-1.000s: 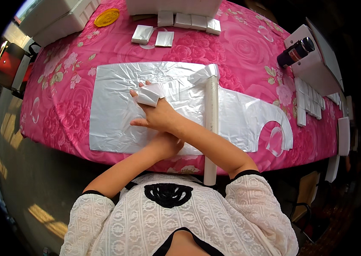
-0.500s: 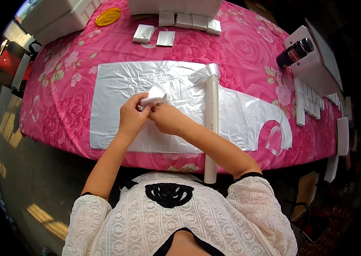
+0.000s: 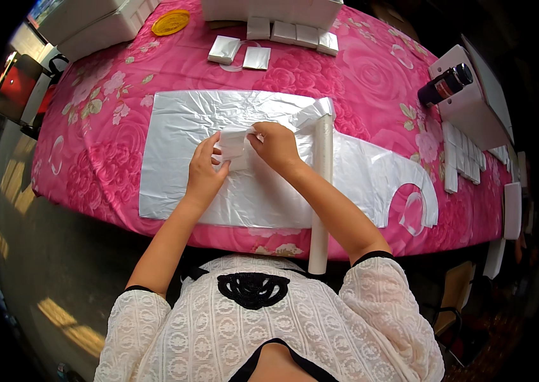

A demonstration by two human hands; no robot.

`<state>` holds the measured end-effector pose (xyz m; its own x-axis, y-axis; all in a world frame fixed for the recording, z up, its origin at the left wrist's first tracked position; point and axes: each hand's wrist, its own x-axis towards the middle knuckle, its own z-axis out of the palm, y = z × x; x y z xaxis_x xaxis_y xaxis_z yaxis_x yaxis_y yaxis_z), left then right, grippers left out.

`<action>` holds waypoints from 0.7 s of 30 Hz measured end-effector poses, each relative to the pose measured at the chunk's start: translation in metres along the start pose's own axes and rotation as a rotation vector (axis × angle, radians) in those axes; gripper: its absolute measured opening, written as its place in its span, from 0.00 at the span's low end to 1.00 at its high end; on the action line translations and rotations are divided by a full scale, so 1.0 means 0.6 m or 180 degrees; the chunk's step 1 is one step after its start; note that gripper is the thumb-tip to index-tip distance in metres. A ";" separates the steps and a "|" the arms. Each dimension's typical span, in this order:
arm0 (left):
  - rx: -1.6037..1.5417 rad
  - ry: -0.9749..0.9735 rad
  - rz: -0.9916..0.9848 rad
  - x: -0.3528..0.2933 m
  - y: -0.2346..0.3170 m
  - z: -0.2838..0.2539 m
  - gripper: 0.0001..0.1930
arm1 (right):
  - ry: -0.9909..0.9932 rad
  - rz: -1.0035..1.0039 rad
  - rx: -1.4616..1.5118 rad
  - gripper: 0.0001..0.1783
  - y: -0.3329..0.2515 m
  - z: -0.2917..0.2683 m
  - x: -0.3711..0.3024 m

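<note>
A packet is gripped by the left hand and pinched by the right hand. Plastic is spread beneath both.

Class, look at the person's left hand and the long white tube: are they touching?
Apart. The head view shows a wide stretch of silvery plastic sheet between the left hand and the white tube, which lies to the right.
</note>
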<state>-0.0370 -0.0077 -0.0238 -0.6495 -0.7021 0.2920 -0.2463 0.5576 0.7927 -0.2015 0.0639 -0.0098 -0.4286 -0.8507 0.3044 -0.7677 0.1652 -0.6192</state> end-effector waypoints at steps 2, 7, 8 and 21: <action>-0.0079 -0.0036 -0.0074 -0.003 -0.014 -0.002 0.31 | 0.0354 0.0194 0.0476 0.05 0.007 -0.007 0.001; -0.0010 -0.0248 -0.0100 -0.014 -0.036 -0.012 0.24 | 0.0667 0.0826 0.1626 0.03 0.048 -0.081 0.020; -0.0008 -0.0283 -0.0127 -0.016 -0.035 -0.015 0.22 | 0.0859 0.0940 0.1762 0.03 0.076 -0.100 0.024; 0.0972 -0.0115 0.0978 0.006 0.022 -0.015 0.21 | 0.2160 0.1673 0.2476 0.07 0.330 -0.347 -0.087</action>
<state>-0.0366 -0.0068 -0.0073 -0.7492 -0.4701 0.4665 -0.2356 0.8475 0.4757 -0.4301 0.2452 0.0027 -0.9564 -0.2865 0.0571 -0.0193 -0.1332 -0.9909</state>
